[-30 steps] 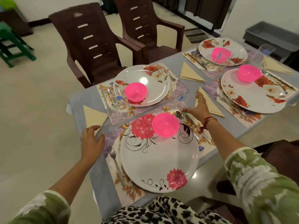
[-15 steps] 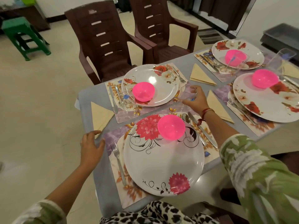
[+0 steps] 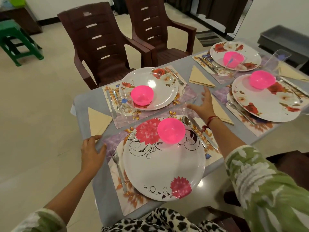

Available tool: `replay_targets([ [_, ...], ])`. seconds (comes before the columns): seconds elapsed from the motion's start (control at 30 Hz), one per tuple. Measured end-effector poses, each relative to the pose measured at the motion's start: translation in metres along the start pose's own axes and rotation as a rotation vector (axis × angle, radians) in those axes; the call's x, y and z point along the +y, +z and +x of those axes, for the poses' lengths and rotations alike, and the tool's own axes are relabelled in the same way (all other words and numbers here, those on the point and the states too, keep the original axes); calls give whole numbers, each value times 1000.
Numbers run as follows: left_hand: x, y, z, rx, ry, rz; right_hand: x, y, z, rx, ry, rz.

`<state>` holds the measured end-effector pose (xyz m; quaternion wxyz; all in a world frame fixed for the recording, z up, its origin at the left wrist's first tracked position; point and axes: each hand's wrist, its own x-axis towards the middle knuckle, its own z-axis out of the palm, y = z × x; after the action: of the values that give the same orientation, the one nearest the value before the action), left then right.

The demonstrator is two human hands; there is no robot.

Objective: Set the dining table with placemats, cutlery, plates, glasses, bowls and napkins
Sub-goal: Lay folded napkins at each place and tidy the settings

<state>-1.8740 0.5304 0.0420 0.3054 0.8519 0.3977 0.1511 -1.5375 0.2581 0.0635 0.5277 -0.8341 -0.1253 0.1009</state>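
Far left on the floor, a green stool (image 3: 15, 42). Behind the grey bench (image 3: 83, 104), a brown chair (image 3: 100, 44) and a second chair (image 3: 158, 27), side by side.

At the left end of the bench, a folded napkin (image 3: 97, 121). Just in front of it, the left hand (image 3: 92, 153), resting on the bench edge, fingers loose, holding nothing, fingertips at the corner of the near mat (image 3: 133, 200).

On that mat, a fork (image 3: 118, 168), then a big plate (image 3: 163, 164) with a pink bowl (image 3: 171, 130) on its far side, then a spoon (image 3: 186, 120) and a knife (image 3: 202, 133).

Behind it, the back mat (image 3: 187, 92) with a glass (image 3: 125, 106), a back plate (image 3: 155, 84) and a back bowl (image 3: 142, 95).

Past the spoon, the right hand (image 3: 204, 104), fingers straight and spread wide, gripping nothing. Between thumb and fingers, a clear cup (image 3: 189, 106), hard to see; touching or not, cannot tell.

Under the right wrist, a side napkin (image 3: 222, 113). Further back, a mid napkin (image 3: 199, 77).

To the right, two more set places: a right plate (image 3: 270, 104) with a right bowl (image 3: 262, 79), and a far plate (image 3: 217, 52) with a far bowl (image 3: 233, 60). Beside them, a tall glass (image 3: 277, 64). Off the bench, far right, a grey tub (image 3: 284, 39).
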Motion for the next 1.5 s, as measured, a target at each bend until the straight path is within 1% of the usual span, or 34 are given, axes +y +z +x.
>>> replay_targets([
  [0.1,5,3,-3,3,20,-34,5,2,-43,171,4,91],
  [0.23,13,6,-9,4,69,-77,13,12,-103,275,41,146],
  [0.4,25,4,-21,31,155,-101,19,17,-148,277,14,116],
  [0.6,38,1,-26,16,297,-120,5,25,-174,405,-17,143],
  [0.67,42,0,-24,2,312,-122,-3,30,-183,425,-28,170],
  [0.83,44,-11,-23,-64,409,-196,-26,35,-221,526,-57,192],
  [0.9,39,-20,-22,-79,462,-222,-39,42,-239,560,-85,168],
  [1.03,14,-47,-20,-114,510,-278,-64,72,-278,648,-106,115],
  [1.17,-25,-79,-24,-157,588,-361,-84,112,-317,710,-85,99],
  [1.27,-58,-98,-27,-196,651,-356,-95,146,-352,761,-48,76],
  [1.33,-69,-99,-35,-213,702,-355,-99,154,-372,793,-37,96],
  [1.5,-88,-109,-74,-370,811,-387,-108,163,-454,933,32,47],
])
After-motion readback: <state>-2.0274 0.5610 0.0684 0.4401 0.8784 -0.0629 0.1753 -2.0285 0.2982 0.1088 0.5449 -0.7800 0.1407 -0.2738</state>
